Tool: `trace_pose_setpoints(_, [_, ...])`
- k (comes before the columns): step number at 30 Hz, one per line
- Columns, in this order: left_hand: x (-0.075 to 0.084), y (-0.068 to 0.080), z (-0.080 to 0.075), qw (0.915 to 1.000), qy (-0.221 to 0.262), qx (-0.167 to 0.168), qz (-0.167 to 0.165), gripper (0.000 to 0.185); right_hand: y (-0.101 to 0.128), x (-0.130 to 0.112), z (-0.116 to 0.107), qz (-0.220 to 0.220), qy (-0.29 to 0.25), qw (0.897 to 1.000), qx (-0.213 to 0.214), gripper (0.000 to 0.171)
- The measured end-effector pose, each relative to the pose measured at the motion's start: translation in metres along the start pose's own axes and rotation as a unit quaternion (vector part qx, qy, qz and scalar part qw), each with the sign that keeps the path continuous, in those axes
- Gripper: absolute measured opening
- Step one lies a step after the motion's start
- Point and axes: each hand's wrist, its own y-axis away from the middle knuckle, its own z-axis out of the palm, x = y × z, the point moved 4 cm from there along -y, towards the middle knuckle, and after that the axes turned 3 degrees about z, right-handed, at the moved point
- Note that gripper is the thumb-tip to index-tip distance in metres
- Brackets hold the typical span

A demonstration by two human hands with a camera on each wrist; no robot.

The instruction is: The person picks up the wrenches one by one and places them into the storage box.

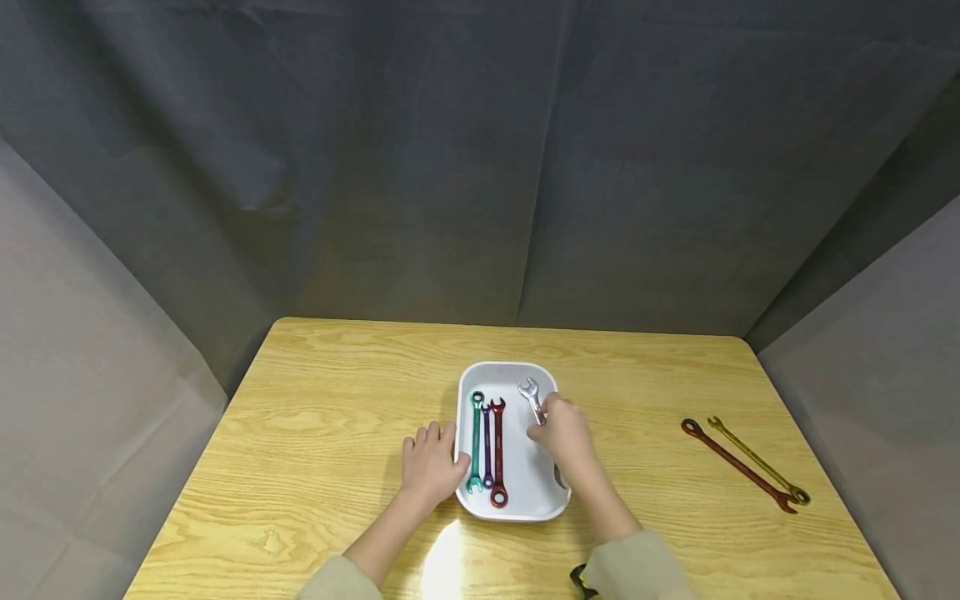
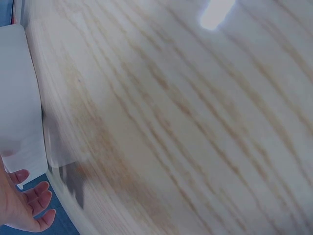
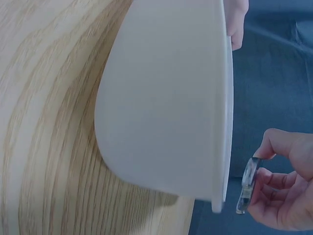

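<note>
A white tray (image 1: 527, 500) holds a green wrench (image 1: 476, 442), a thin purple wrench (image 1: 487, 446) and a dark red wrench (image 1: 499, 454), lying side by side along its left half. My right hand (image 1: 567, 435) pinches a silver wrench (image 1: 530, 392) between thumb and fingers over the tray's right side. In the right wrist view, that silver wrench (image 3: 248, 183) is above the rim, apart from it. My left hand (image 1: 431, 468) rests at the tray's left edge, its thumb over the rim and its other fingers extended outside; the left wrist view shows these fingers (image 2: 39, 198) loosely bent.
A red wrench (image 1: 738, 464) and a gold wrench (image 1: 757, 458) lie slanted on the wooden table (image 1: 337, 400) at the right. A black and yellow object (image 1: 581, 581) is partly hidden by my right sleeve at the front. Grey curtains (image 1: 420, 167) surround the table.
</note>
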Motion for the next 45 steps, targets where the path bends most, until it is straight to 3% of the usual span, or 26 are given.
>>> trace_pose_setpoints(14, [0.0,-0.001,0.002,1.0,-0.001,0.0,-0.001,0.048,0.001,-0.009,0.018,0.022,-0.005,1.0,-0.019,0.028])
trace_pose_setpoints(45, [-0.001,0.0,0.002,1.0,0.004,0.005,-0.001,0.048,0.003,0.005,0.066,0.055,0.037,0.997,-0.031,0.032])
